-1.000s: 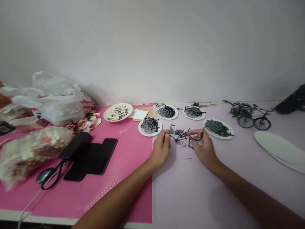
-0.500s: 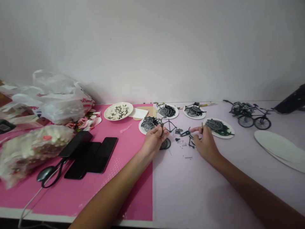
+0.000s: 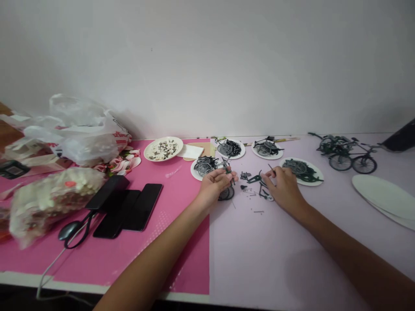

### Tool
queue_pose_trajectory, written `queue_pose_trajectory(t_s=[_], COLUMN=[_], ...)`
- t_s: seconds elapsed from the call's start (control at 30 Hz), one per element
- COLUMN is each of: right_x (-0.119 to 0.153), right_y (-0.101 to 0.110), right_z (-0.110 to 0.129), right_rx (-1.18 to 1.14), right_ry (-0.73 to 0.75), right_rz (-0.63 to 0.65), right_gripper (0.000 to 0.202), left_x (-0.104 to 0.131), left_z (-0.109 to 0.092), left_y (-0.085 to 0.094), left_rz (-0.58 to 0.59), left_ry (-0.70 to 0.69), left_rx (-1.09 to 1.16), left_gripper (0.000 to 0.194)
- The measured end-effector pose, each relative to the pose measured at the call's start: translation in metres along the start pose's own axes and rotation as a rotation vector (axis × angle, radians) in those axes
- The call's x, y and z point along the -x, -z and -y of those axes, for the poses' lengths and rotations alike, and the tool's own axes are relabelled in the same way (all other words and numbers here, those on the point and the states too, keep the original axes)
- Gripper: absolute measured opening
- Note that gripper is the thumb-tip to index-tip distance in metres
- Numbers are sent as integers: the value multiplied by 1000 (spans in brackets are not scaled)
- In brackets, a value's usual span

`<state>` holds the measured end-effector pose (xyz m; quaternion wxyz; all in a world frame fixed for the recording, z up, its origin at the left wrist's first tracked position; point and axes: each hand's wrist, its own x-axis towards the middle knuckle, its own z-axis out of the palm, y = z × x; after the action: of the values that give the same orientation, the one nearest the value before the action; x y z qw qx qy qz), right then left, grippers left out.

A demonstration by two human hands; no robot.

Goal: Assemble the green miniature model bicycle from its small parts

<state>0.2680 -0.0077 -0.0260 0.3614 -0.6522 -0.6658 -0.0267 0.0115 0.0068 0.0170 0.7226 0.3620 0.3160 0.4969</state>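
Note:
My left hand [image 3: 218, 183] is closed, pinching a dark toy bicycle frame [image 3: 228, 170], partly covered by my fingers. Between the thumb and fingers of my right hand [image 3: 287, 190] is a thin dark rod [image 3: 271, 168], too small to identify. On the table between the hands lie a dark green bicycle part [image 3: 254, 179], a small black saddle-shaped piece [image 3: 243, 187] and several tiny pins [image 3: 258, 211]. Dark toy wheels [image 3: 227, 194] rest beneath my left hand. Another thin dark frame piece [image 3: 264, 192] lies beside my right fingertips.
White plates of wheels and dark parts stand behind, including a right-hand plate [image 3: 319, 181]. Assembled toy bicycles [image 3: 352, 162] stand at the right, near stacked white plates [image 3: 385, 194]. Leftward are phones [image 3: 142, 209], a bag of pale pieces [image 3: 48, 196] and a bowl [image 3: 149, 153].
My left hand has turned and shifted slightly right with the frame, which shows less clearly now. The right hand's rod has tilted leftward. The whole view has shifted a little.

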Motion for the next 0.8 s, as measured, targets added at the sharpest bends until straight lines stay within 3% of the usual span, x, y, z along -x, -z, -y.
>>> queue_pose_trajectory(t_s=[0.2, 0.4, 0.63, 0.8], right_x=[0, -12, -29, -24], right_y=[2, 13, 33, 35], right_z=[3, -15, -52, -42], right_rx=[-164, -165, -108, -91], right_ry=[-6, 39, 120, 90], right_rz=[31, 85, 383, 313], right_gripper=[35, 22, 11, 21], left_x=[-6, -5, -6, -4], left_z=[4, -1, 0, -1], left_y=[4, 7, 6, 5], left_rz=[-15, -22, -29, -20], left_ry=[-122, -117, -105, -102], left_rx=[-82, -102, -91, -101], left_gripper=[48, 49, 53, 50])
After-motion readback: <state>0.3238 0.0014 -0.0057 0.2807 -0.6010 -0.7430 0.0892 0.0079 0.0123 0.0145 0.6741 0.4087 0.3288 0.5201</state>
